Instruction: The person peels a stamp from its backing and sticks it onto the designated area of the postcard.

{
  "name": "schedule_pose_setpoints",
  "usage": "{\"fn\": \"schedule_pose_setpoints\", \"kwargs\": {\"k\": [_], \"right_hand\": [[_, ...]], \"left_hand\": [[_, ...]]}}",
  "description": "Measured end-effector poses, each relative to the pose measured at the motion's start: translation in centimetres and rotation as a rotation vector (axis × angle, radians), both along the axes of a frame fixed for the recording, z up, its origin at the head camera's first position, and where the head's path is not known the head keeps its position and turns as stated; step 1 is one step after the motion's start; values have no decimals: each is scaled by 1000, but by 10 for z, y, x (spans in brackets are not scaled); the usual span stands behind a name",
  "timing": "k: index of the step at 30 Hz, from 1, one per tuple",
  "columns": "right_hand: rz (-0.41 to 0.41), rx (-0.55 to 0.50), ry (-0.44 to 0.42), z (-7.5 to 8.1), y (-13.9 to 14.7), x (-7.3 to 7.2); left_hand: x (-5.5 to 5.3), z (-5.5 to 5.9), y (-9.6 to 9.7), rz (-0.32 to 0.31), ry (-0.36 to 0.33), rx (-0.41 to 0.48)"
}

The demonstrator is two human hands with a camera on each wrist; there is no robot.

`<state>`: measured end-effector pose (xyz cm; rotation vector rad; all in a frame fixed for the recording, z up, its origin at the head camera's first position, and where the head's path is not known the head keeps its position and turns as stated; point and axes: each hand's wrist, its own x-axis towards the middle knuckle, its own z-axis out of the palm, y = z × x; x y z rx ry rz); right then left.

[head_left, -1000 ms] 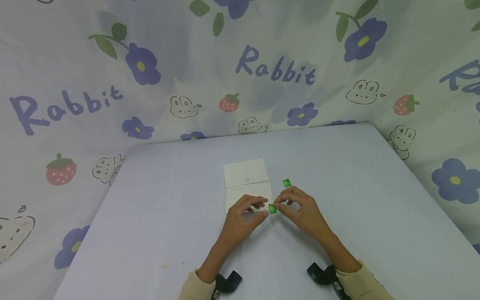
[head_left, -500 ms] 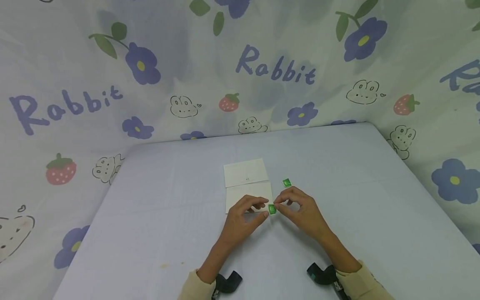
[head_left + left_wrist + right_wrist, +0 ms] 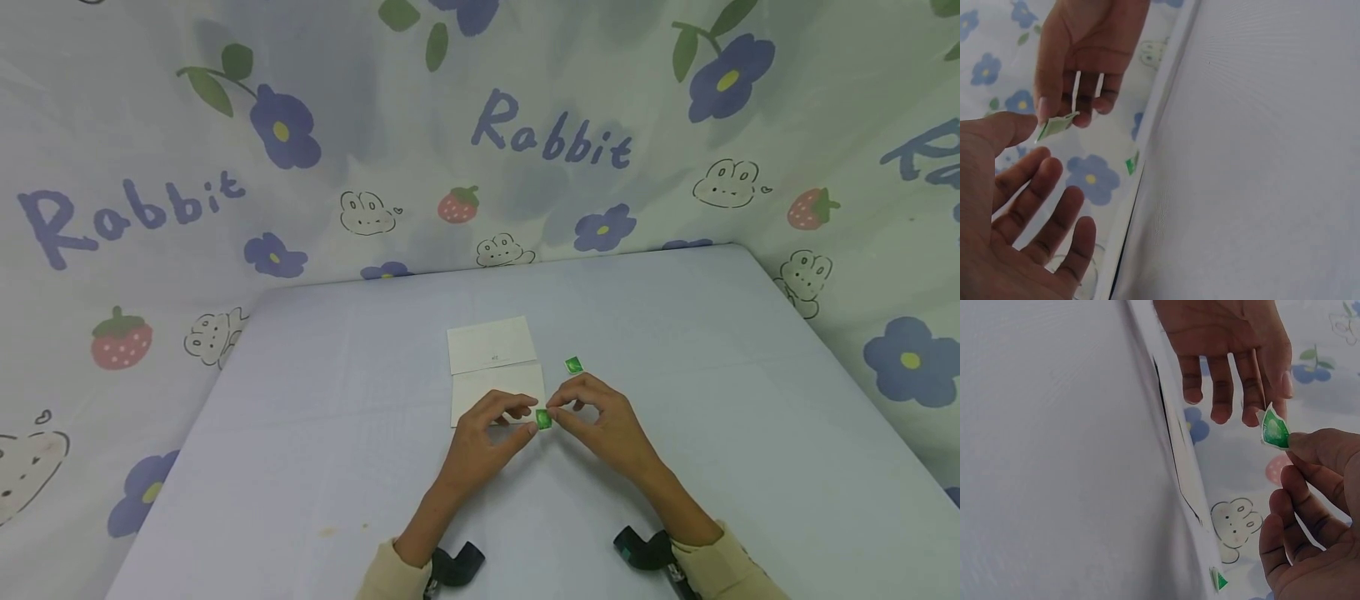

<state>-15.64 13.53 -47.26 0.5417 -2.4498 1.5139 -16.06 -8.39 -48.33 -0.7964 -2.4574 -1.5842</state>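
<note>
A small green sticker point(image 3: 543, 418) with a white edge is pinched between the thumb and index finger of my right hand point(image 3: 596, 414). A pale flap stands off one edge of the sticker point(image 3: 1275, 428) in the right wrist view. My left hand point(image 3: 489, 437) hovers opposite, thumb and fingers spread loosely and close to the sticker; whether a fingertip touches it I cannot tell. Beneath the left hand lies an open white card or booklet point(image 3: 493, 350), creased across the middle, with a faint small mark. A second green sticker point(image 3: 573, 365) lies on the table beyond the right hand.
The table point(image 3: 337, 433) has a white cover with faint yellowish stains near the front left. A curtain point(image 3: 420, 125) printed with rabbits, flowers and strawberries hangs behind it. Black wrist devices point(image 3: 457, 564) sit at both cuffs.
The sticker in my right hand has shifted very slightly to the left. Both hands otherwise hold nearly the same pose, and the card and second sticker stay in place.
</note>
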Motion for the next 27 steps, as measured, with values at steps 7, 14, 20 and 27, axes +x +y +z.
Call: {"fn": "schedule_pose_setpoints", "kwargs": {"k": [7, 14, 20, 27], "right_hand": [[7, 0, -9, 0, -1, 1], [18, -8, -1, 0, -2, 2], [22, -14, -11, -1, -3, 2], [23, -33, -9, -3, -5, 3]], "left_hand": [[0, -4, 2, -13, 16, 7], [1, -5, 3, -11, 31, 3], [1, -4, 3, -14, 24, 4], [1, -5, 3, -15, 21, -5]]}}
